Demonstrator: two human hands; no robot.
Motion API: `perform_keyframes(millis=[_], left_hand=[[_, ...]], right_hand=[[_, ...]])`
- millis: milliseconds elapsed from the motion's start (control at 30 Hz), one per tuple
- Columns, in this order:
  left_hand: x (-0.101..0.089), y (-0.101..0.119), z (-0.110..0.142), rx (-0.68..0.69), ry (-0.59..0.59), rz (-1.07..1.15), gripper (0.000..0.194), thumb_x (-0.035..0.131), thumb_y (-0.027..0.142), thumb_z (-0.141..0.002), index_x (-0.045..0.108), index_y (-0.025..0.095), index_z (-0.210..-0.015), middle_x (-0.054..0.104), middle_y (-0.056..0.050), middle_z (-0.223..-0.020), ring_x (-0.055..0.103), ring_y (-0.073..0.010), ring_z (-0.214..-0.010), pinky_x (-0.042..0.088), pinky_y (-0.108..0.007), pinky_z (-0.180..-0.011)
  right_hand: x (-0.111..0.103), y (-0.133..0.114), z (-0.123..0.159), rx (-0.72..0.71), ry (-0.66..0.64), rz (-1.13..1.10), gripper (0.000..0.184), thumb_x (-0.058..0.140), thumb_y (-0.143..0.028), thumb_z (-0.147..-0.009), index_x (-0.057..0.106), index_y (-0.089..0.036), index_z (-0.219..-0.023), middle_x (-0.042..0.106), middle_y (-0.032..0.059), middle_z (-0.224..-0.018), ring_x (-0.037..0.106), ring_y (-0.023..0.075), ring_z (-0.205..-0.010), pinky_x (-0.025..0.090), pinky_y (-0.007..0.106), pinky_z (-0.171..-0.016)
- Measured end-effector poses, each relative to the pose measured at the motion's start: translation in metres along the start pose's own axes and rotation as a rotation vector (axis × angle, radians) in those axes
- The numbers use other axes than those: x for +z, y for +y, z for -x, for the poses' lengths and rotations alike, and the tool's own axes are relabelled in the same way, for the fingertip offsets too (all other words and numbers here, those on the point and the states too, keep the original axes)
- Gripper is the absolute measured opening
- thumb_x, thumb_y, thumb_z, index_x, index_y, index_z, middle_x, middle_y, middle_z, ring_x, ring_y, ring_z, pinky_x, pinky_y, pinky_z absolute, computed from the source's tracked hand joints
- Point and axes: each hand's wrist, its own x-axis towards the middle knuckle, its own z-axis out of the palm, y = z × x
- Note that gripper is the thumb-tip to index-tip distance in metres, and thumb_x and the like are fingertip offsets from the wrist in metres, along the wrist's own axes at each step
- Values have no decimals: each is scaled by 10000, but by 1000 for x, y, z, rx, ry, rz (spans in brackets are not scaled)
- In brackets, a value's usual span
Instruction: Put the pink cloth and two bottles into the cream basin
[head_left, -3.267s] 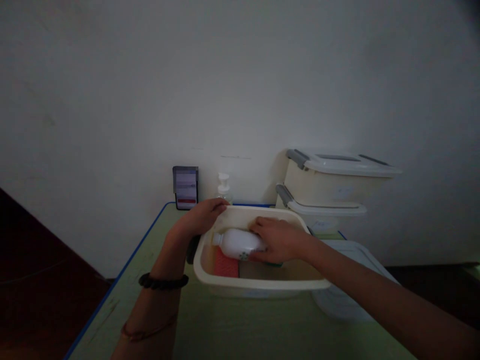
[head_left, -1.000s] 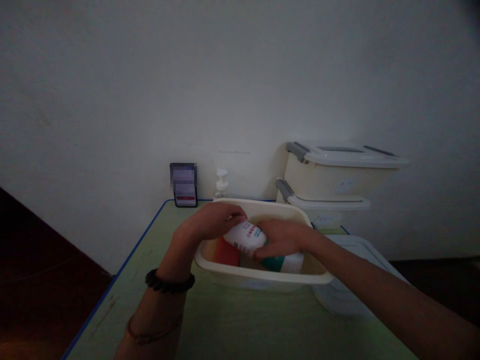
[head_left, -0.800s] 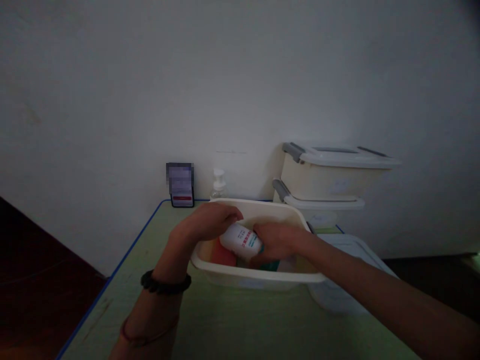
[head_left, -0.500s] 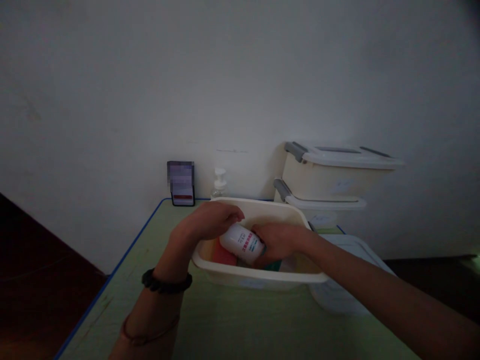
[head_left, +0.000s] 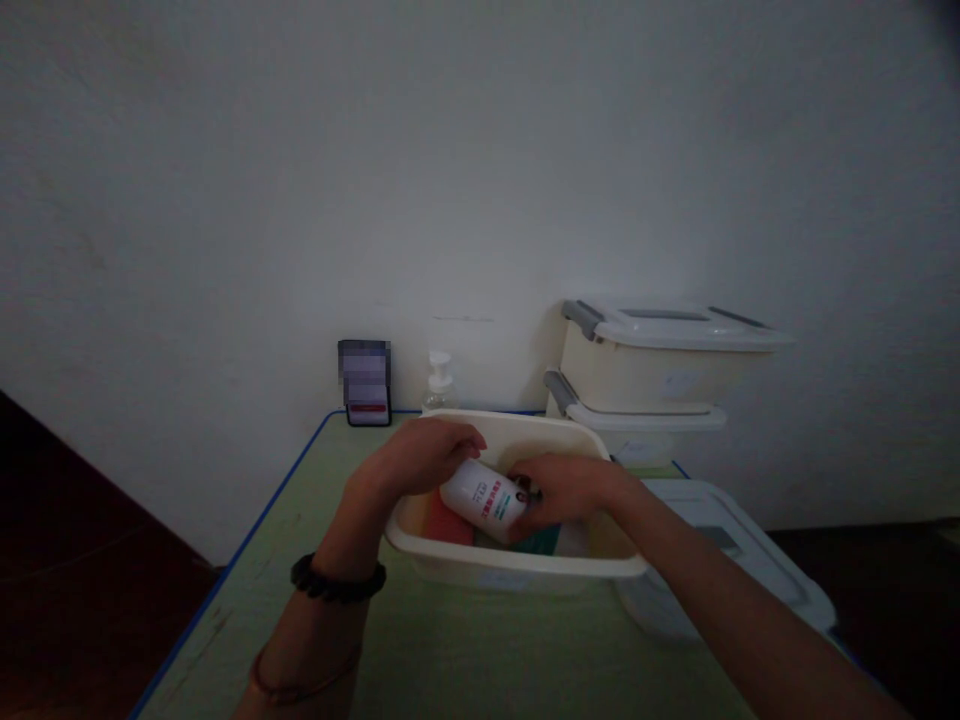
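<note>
A white bottle (head_left: 480, 495) with red and green print lies tilted inside a cream plastic bin (head_left: 517, 565). My left hand (head_left: 424, 455) curls over the bottle's upper left end, its fingers partly hidden behind it. At the lower right end, my right hand (head_left: 566, 490) holds the bottle between thumb and fingers. Below the bottle in the bin sit a red item (head_left: 448, 524) and a green item (head_left: 538, 540), whose kinds I cannot make out.
A phone (head_left: 367, 385) leans on the wall at the table's (head_left: 300, 480) back left. Behind the bin stands a clear pump bottle (head_left: 439, 385). Two lidded storage boxes (head_left: 637, 370) are stacked at back right. A loose white lid (head_left: 757, 560) lies right of the bin.
My right hand has shifted slightly on the bottle, its fingers spread wider, so more of the label and the green item show. The view has tilted up a little.
</note>
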Motion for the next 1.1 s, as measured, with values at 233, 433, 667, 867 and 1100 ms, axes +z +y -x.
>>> perform_keyframes(millis=[233,433,667,867,1100], left_hand=[[0,2,0,-15,5,7,289,415,247,-868,659,225,-1021,697,-43,-1079,629,-202,-966,450,-293,-783],[-1,3,0,-25,2,18,287,435,272,-866,652,223,-1048,704,-44,-1060,632,-199,-948,455,-286,-770],[0,3,-1,-48,4,32,283,452,312,-865,655,226,-1042,706,-44,-1038,637,-191,-896,454,-272,-729],[1,2,-1,-51,9,30,281,460,326,-863,650,220,-1042,709,-41,-1015,636,-185,-897,448,-264,-737],[-1,5,1,-76,29,29,281,456,330,-862,653,211,-1024,713,-49,-995,638,-187,-874,448,-273,-724]], right_hand=[[-1,-2,-1,-4,-12,22,628,595,-610,-669,664,-154,-1095,713,105,-968,670,255,-788,470,286,-593],[2,-8,-1,24,3,59,657,621,-615,-621,695,-119,-1045,723,137,-914,675,273,-732,459,294,-531],[3,0,-2,14,25,49,698,623,-668,-581,696,-151,-1044,720,117,-911,664,267,-713,445,296,-524],[-3,11,-8,-49,-13,6,614,623,-614,-628,688,-172,-1050,718,85,-935,661,245,-760,440,277,-556],[-5,17,-18,-87,-1,-18,622,666,-604,-592,688,-165,-1033,719,83,-935,659,252,-773,439,285,-578]])
